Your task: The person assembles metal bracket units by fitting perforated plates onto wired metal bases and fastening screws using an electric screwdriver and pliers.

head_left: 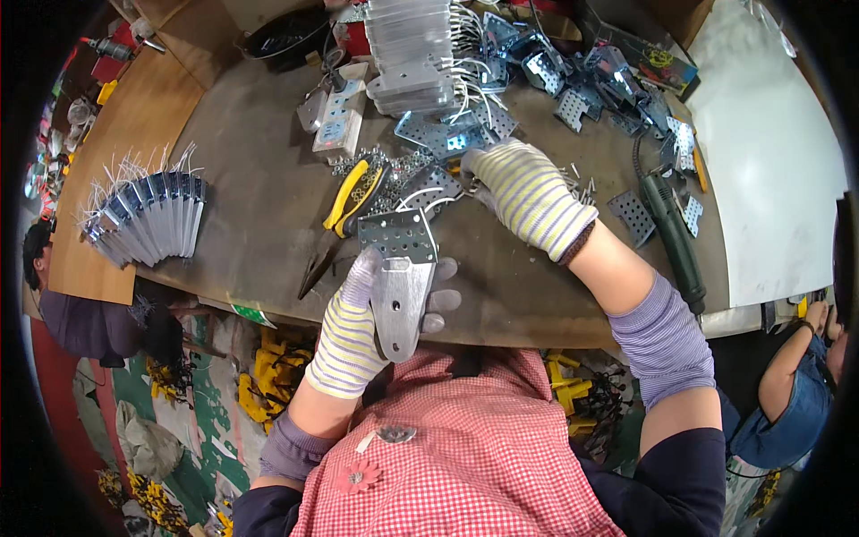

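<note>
My left hand (pixel 349 336), in a striped glove with grey fingers, is closed around a tapered silver metal plate (pixel 399 309) near the front edge of the workbench. A dark perforated bracket (pixel 390 234) covers the plate's wide upper end, and white wires come out there. My right hand (pixel 528 192), gloved alike, reaches over the bench with its fingers bent together at loose perforated plates (pixel 431 186). What those fingers hold, if anything, is hidden. Yellow-handled pliers (pixel 351 201) lie left of the held plate, beside a heap of small nuts (pixel 398 170).
A stack of silver plates with white wires (pixel 412 63) stands at the back. Perforated brackets (pixel 573 80) are heaped right of it. A dark green corded tool (pixel 673 237) lies at right. Wired plates (pixel 157 215) fan out at left, and a power strip (pixel 342 121) sits behind the pliers.
</note>
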`<action>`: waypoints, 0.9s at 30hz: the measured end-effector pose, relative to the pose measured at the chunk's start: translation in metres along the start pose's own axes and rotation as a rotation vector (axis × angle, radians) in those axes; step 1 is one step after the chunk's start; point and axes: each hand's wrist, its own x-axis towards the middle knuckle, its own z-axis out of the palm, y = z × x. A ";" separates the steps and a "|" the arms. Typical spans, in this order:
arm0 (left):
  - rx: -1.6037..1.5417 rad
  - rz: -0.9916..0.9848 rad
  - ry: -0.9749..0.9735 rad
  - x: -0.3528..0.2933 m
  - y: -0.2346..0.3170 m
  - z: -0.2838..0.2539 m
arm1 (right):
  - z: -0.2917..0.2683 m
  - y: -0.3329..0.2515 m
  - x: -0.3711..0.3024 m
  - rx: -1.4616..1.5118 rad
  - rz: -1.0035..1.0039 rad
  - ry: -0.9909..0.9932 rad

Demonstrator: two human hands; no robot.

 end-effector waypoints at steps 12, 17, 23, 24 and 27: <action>0.059 -0.024 0.184 0.001 0.001 0.009 | -0.002 0.000 0.004 -0.064 0.043 -0.064; 0.105 -0.023 0.125 0.000 0.001 0.008 | -0.004 -0.006 -0.022 0.037 0.010 0.166; 0.213 0.090 0.187 0.001 -0.005 0.015 | -0.039 -0.063 -0.063 1.641 0.428 0.153; 0.202 0.105 0.188 0.002 -0.006 0.017 | -0.037 -0.069 -0.067 1.687 0.435 0.155; 0.275 0.193 0.255 0.005 -0.011 0.019 | -0.031 -0.076 -0.072 1.756 0.455 0.168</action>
